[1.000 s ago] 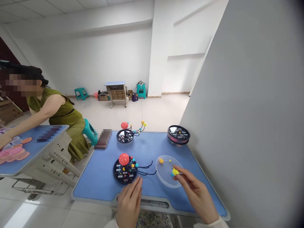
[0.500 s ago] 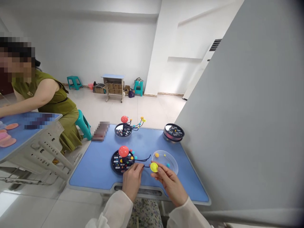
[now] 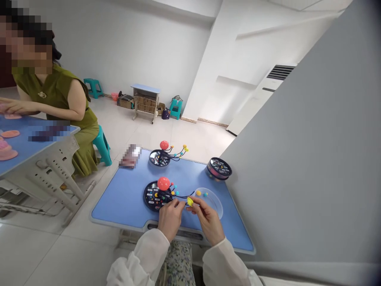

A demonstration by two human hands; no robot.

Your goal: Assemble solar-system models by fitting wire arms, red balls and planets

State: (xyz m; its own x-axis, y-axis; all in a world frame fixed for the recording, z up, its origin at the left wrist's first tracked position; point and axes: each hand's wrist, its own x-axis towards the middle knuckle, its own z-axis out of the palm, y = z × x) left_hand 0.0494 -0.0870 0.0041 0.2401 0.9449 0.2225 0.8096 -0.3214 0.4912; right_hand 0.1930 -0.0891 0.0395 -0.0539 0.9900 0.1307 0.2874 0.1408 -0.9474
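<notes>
A solar system model (image 3: 163, 183) with a red ball, small coloured balls and thin black arms stands on a round black base (image 3: 151, 198). My left hand (image 3: 170, 219) is closed in a pinch on one of its black arms, just right of the base. Between the thumb and fingertips of my right hand (image 3: 210, 223) is a yellow planet ball (image 3: 189, 201) with a ring-like rim. The ball meets the arm's tip; whether the tip is inside it I cannot tell. Beside my right hand, a clear plastic lid (image 3: 219, 208) holds small orange and teal balls.
Behind stands a second, similar model (image 3: 164, 145). A round black-rimmed container (image 3: 219, 168) sits at the blue desk's (image 3: 119, 198) right edge, near a grey partition (image 3: 312, 159). A person in green (image 3: 74, 99) sits at another desk on the left.
My right hand has brought the yellow planet ball left and turned it, up against the arm at my left hand. The view has tilted and shifted slightly.
</notes>
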